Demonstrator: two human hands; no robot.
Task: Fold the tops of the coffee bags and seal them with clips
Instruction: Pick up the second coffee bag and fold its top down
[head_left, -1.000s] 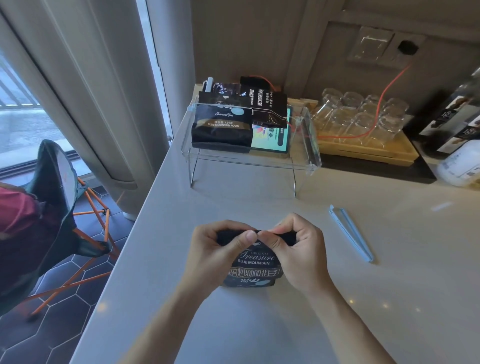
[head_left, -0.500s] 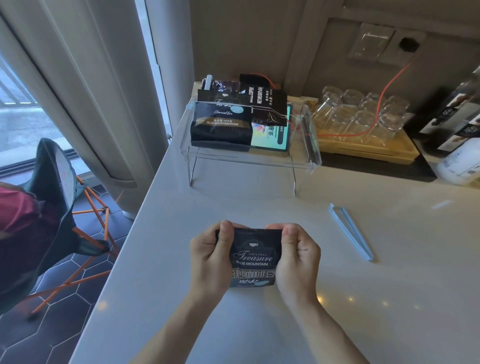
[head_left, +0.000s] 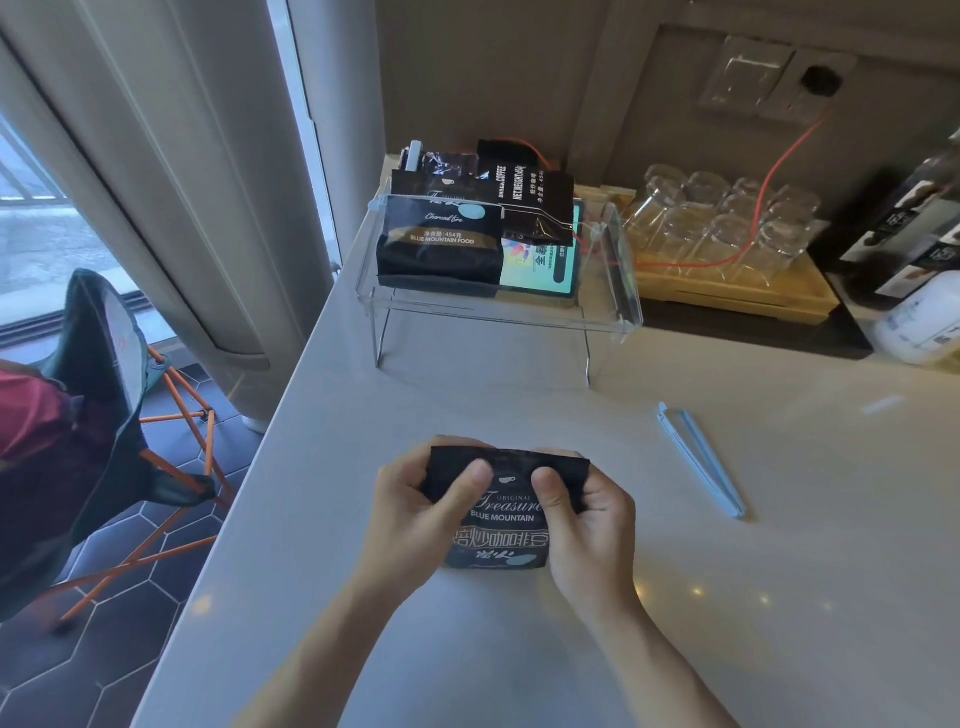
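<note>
A small black coffee bag (head_left: 503, 525) marked "Treasure Blue Mountain" stands on the pale counter in front of me. My left hand (head_left: 415, 512) grips its left side with the thumb pressed on the upper front. My right hand (head_left: 589, 525) grips the right side, its thumb also on the front. The bag's top edge stands up flat between the thumbs. A light blue sealing clip (head_left: 701, 460) lies on the counter to the right, apart from the hands. Several more black coffee bags (head_left: 439, 241) sit on a clear acrylic shelf (head_left: 621, 280) at the back.
A wooden tray (head_left: 737, 296) of upturned glasses stands behind the shelf on the right, with an orange cable (head_left: 779, 171) running over it. A white bottle (head_left: 919, 325) stands at the far right. The counter's left edge drops to a folding chair (head_left: 104, 415).
The hands moved from pinching the folded top at the centre to holding the bag's sides. The top edge now stands up unfolded, and the bag sits slightly turned.
</note>
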